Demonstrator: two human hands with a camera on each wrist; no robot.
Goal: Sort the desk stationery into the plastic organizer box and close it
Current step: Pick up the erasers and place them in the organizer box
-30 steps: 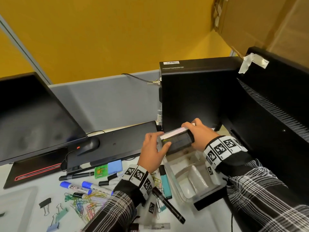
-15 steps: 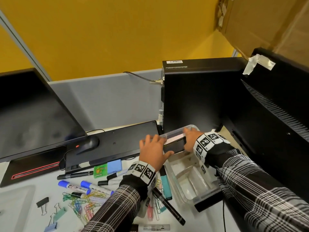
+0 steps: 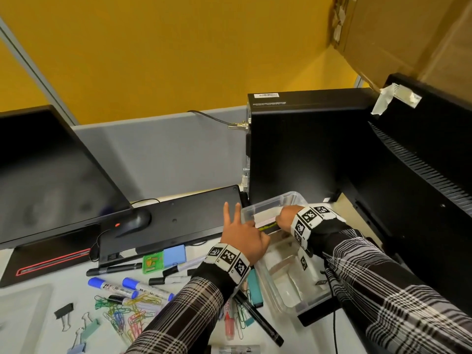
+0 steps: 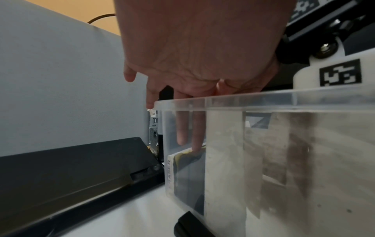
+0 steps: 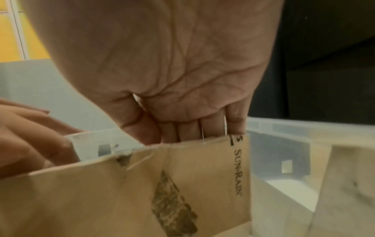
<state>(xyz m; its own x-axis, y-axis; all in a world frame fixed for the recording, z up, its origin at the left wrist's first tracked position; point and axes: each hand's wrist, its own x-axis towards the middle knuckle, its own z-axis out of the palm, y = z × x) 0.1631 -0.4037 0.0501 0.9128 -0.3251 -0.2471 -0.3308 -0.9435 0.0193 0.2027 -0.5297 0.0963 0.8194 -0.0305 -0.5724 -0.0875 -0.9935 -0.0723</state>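
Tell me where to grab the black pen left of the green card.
Pinch the black pen at mid-barrel, coming straight down, fingers across its width. It lies flat on the desk, running left to right; the keyboard sits close behind it, so a level approach from there looks cramped.

the right hand's (image 3: 286, 216) fingertips are hidden behind the top edge of the notepad (image 5: 142, 189) in the right wrist view, and in the head view they drop out of sight into the plastic organizer box (image 3: 281, 200). whether they pinch the pad cannot be told. the pad's lower part is cut off by the right wrist picture's bottom edge. two of the left hand's (image 4: 194, 48) fingers show only dimly through the box wall (image 4: 223, 160). print on the blue markers (image 3: 112, 287) is too small to read. the monitor (image 3: 46, 175) is cut off at the left edge.
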